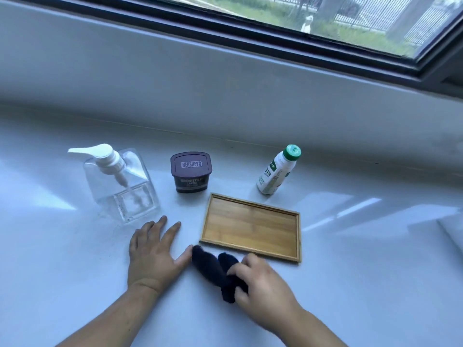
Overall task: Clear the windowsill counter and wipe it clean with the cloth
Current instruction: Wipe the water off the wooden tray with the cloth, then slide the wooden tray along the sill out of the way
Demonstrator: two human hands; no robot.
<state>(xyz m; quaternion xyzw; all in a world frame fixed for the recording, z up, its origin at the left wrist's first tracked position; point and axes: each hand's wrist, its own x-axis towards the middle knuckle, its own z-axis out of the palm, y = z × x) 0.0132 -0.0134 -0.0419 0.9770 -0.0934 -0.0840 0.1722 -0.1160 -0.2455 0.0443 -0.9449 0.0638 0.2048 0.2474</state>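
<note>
A dark navy cloth (213, 267) lies bunched on the white windowsill counter (363, 284), just in front of an empty wooden tray (250, 225). My right hand (263, 281) grips the cloth's near end. My left hand (152, 254) rests flat on the counter with fingers spread, its thumb touching the cloth's far end. Behind stand a clear pump dispenser (122, 184) at the left, a brown Hershey's cocoa tub (191, 172) in the middle, and a white bottle with a green cap (278, 171) at the right.
A dark-framed window (300, 46) runs along the back above a raised white ledge. Something white (453, 229) pokes in at the right edge of the counter.
</note>
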